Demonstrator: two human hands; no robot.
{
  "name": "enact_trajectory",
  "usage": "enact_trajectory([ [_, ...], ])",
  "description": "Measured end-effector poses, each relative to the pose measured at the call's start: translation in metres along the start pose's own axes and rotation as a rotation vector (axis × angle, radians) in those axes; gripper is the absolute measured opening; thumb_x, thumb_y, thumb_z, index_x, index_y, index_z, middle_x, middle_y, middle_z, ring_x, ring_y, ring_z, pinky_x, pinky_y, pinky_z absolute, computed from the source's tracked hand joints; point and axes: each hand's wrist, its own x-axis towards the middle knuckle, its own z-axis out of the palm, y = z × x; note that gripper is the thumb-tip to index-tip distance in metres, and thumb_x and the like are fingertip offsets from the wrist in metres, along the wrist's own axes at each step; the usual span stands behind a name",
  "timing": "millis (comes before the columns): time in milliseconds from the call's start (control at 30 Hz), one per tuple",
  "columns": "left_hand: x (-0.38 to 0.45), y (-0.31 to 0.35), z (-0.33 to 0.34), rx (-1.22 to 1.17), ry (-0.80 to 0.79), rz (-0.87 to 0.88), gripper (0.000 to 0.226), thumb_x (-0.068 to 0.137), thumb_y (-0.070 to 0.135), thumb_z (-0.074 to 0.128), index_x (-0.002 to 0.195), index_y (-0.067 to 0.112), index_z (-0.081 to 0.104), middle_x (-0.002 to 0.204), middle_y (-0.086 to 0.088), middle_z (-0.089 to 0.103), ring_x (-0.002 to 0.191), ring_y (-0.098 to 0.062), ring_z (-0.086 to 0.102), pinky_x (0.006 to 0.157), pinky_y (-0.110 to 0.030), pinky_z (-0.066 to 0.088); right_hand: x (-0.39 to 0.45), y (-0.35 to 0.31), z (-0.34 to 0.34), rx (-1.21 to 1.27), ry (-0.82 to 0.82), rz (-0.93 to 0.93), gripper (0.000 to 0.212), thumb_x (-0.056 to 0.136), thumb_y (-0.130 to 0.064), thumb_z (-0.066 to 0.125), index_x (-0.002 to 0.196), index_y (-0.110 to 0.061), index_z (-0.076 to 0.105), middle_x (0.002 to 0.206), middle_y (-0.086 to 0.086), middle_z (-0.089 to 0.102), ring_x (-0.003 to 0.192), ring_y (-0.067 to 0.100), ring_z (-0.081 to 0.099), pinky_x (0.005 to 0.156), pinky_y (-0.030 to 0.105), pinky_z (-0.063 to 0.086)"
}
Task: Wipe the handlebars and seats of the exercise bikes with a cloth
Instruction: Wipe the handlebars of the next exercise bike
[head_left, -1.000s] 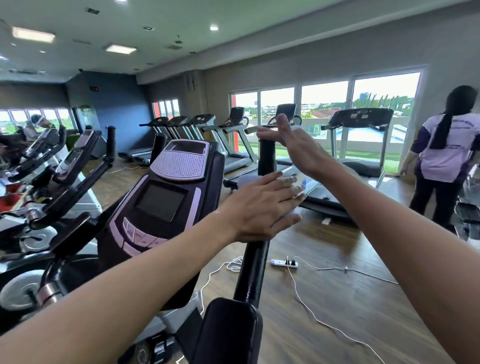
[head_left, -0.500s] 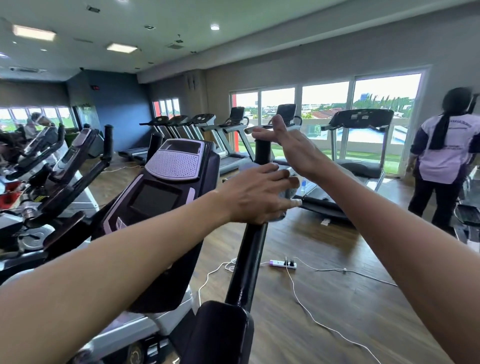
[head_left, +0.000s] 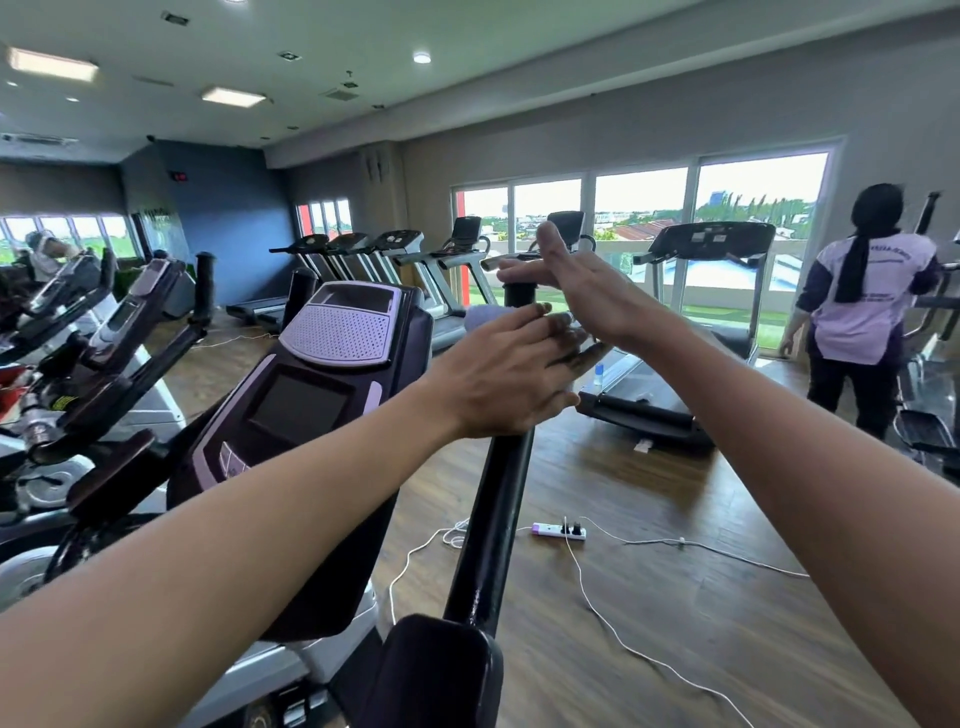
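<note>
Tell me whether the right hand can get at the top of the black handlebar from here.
Probably yes: the right hand is open right beside the handlebar top, nothing between them.

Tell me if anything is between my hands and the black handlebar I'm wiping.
Nothing visible apart from the cloth. The left hand presses it onto the black handlebar, and the right hand sits open beside the bar's top, with no cable or console between.

**Much of the grip goes unseen**

The left hand (head_left: 511, 376) covers most of the cloth (head_left: 480, 317); only a pale edge peeks out. Its fingertips hide where the upright handlebar (head_left: 496, 519) is touched. Whether the right hand (head_left: 576, 283) meets the bar's top, I cannot tell. The console (head_left: 306, 410) screen is unreadable.
</note>
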Motion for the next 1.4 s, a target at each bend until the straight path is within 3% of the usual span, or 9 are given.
enact_trajectory([
  [100,0.0,-0.006,-0.001,0.008,-0.032,0.002,0.056,0.101,0.049,0.051,0.142,0.012,0.059,0.127,-0.012,0.069,0.122,-0.035,0.059,0.117,-0.052,0.035,0.001,-0.001,0.001,-0.001,-0.015,-0.001,0.076,0.107,-0.057,0.008,0.134,-0.019,0.067,0.147,-0.008,0.057,0.134,0.004,0.044,0.102,0.025,0.019],
  [267,0.007,0.028,-0.006,-0.111,-0.023,-0.239,0.04,0.096,0.042,0.054,0.101,0.012,0.079,0.099,-0.005,0.074,0.095,-0.03,0.064,0.09,-0.042,0.05,0.001,0.003,0.003,0.025,0.0,0.001,0.075,0.107,-0.055,0.01,0.131,-0.017,0.069,0.147,-0.007,0.058,0.128,-0.002,0.042,0.095,0.011,0.022],
  [467,-0.025,0.056,-0.019,-0.453,-0.074,-0.223,0.044,0.097,0.048,0.046,0.106,0.022,0.081,0.108,0.006,0.076,0.102,-0.022,0.067,0.097,-0.036,0.05,-0.003,0.003,0.004,0.014,0.016,0.006,0.075,0.106,-0.058,0.009,0.132,-0.021,0.069,0.15,-0.004,0.054,0.134,0.003,0.038,0.106,0.03,0.015],
  [633,-0.023,0.024,-0.018,-0.408,-0.152,-0.03,0.041,0.1,0.051,0.049,0.121,0.027,0.076,0.126,0.006,0.072,0.122,-0.022,0.062,0.115,-0.043,0.037,-0.005,0.0,0.009,0.01,0.031,-0.009,0.073,0.108,-0.055,0.01,0.132,-0.02,0.069,0.152,-0.007,0.053,0.137,0.005,0.038,0.105,0.03,0.015],
  [767,-0.013,0.016,-0.016,-0.506,-0.183,-0.246,0.032,0.094,0.05,0.059,0.111,0.032,0.079,0.128,0.007,0.071,0.136,-0.021,0.052,0.125,-0.044,0.022,-0.005,0.001,0.008,0.01,0.037,-0.011,0.072,0.109,-0.053,0.01,0.132,-0.02,0.069,0.151,-0.007,0.053,0.138,0.004,0.037,0.107,0.031,0.016],
  [900,-0.039,0.053,-0.023,-0.672,-0.043,-0.415,0.026,0.089,0.045,0.065,0.095,0.026,0.081,0.118,0.007,0.074,0.12,-0.018,0.062,0.109,-0.046,0.042,-0.009,-0.001,0.01,-0.027,0.037,-0.029,0.068,0.11,-0.049,0.011,0.137,-0.018,0.065,0.154,-0.006,0.051,0.136,0.001,0.035,0.107,0.025,0.014],
  [1133,-0.082,0.097,-0.08,-0.912,-0.185,-0.461,0.03,0.092,0.053,0.06,0.089,0.035,0.083,0.106,0.024,0.074,0.113,0.0,0.06,0.104,-0.042,0.044,-0.024,-0.005,0.033,-0.167,0.027,-0.036,0.064,0.11,-0.048,0.012,0.158,-0.01,0.034,0.17,0.001,0.015,0.156,0.017,0.012,0.115,0.025,0.008],
  [1300,-0.091,0.099,-0.085,-0.822,-0.215,-0.355,0.041,0.099,0.054,0.044,0.121,0.039,0.075,0.141,0.022,0.06,0.147,-0.008,0.038,0.123,-0.039,0.025,-0.034,-0.007,0.037,-0.142,0.065,-0.023,0.068,0.109,-0.054,0.015,0.159,-0.011,0.032,0.17,0.0,0.017,0.156,0.013,0.012,0.124,0.029,0.008],
  [1400,-0.072,0.085,-0.066,-0.624,-0.258,-0.251,0.052,0.102,0.052,0.034,0.146,0.035,0.055,0.161,0.012,0.04,0.157,-0.015,0.017,0.129,-0.04,0.005,-0.04,-0.011,0.033,-0.108,0.08,-0.024,0.071,0.108,-0.056,0.015,0.154,-0.009,0.042,0.164,0.006,0.034,0.146,0.015,0.034,0.116,0.026,0.02],
])
